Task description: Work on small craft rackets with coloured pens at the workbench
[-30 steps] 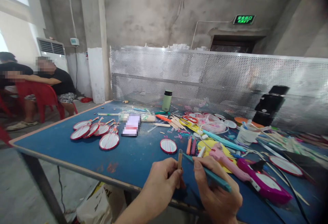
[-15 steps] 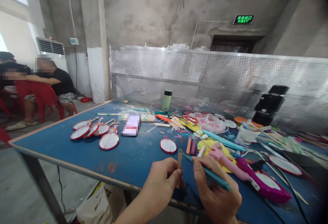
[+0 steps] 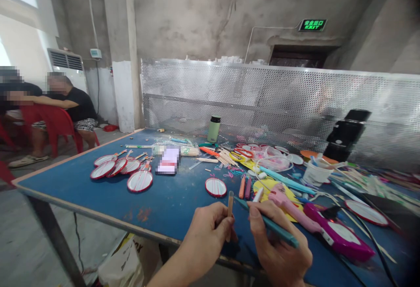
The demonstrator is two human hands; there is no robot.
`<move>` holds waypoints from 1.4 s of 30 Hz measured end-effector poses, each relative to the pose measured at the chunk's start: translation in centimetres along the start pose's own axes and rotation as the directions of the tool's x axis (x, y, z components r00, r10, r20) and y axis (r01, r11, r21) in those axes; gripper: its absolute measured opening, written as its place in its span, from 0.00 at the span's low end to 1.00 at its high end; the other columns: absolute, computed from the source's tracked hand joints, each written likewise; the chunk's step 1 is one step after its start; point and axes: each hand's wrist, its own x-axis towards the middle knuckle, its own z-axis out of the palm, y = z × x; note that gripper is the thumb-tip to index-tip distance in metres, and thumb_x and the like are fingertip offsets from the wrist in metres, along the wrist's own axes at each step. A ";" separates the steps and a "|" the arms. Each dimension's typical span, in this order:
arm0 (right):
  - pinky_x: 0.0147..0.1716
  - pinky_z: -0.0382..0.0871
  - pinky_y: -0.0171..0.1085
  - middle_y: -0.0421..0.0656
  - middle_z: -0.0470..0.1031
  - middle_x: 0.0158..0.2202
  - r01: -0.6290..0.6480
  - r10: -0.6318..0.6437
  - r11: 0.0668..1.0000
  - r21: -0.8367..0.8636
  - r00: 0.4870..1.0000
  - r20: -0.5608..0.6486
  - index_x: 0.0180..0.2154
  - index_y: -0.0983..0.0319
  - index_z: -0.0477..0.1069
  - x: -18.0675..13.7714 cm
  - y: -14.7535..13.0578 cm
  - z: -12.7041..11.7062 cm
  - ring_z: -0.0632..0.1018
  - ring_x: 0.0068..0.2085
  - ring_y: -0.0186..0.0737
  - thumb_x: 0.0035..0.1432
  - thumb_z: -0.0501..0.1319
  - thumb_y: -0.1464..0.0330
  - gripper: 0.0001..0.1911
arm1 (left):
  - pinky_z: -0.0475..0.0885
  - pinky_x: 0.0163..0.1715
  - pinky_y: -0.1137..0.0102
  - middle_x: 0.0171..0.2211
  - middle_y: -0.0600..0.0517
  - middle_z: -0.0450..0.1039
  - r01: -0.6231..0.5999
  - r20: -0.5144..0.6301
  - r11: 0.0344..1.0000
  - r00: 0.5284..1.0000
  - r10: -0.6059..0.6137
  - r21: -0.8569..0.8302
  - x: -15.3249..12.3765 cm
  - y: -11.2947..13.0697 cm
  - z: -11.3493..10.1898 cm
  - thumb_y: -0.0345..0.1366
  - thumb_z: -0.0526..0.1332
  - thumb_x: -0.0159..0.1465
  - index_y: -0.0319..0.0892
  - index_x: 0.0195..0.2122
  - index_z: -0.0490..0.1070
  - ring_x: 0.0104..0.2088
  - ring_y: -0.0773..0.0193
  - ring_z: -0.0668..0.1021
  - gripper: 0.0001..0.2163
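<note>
A: What's on the left of the tabletop (image 3: 98, 195)?
B: A cluster of red-rimmed discs (image 3: 121, 166), lying flat. A single disc (image 3: 215, 187) sits just beyond the hands.
A: Hands?
B: The left hand (image 3: 210, 230) pinches a wooden stick (image 3: 230, 204) upright over the near edge. The right hand (image 3: 278, 247) grips a teal pen-like tool (image 3: 272, 225), tip at the stick; contact unclear. A purple tool (image 3: 337, 234) lies flat to the right.
</note>
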 end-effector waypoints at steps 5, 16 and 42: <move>0.31 0.71 0.28 0.37 0.76 0.29 0.000 -0.001 1.000 0.018 0.999 0.038 0.37 0.59 0.73 0.2 0.0 0.1 0.78 0.29 0.30 0.61 0.60 0.77 0.07 | 0.62 0.26 0.73 0.24 0.51 0.75 -0.007 0.000 1.000 1.000 0.007 -0.007 0.0 -0.1 0.0 0.41 0.56 0.65 0.40 0.30 0.72 0.25 0.66 0.72 0.12; 0.31 0.73 0.29 0.37 0.77 0.28 -0.012 0.012 1.000 0.025 1.000 0.020 0.36 0.60 0.73 0.1 -0.1 -0.1 0.78 0.27 0.31 0.60 0.61 0.77 0.07 | 0.62 0.27 0.73 0.25 0.51 0.75 -0.011 0.008 1.000 1.000 0.011 -0.010 0.0 -0.3 0.1 0.41 0.56 0.65 0.40 0.30 0.72 0.26 0.65 0.73 0.12; 0.28 0.73 0.29 0.38 0.77 0.27 -0.011 0.011 1.000 0.009 1.000 -0.003 0.36 0.60 0.73 0.2 0.0 -0.1 0.78 0.27 0.33 0.60 0.61 0.77 0.07 | 0.63 0.28 0.72 0.25 0.51 0.76 -0.011 0.007 1.000 1.000 0.011 -0.007 0.0 -0.2 0.0 0.42 0.56 0.65 0.39 0.31 0.72 0.26 0.65 0.73 0.12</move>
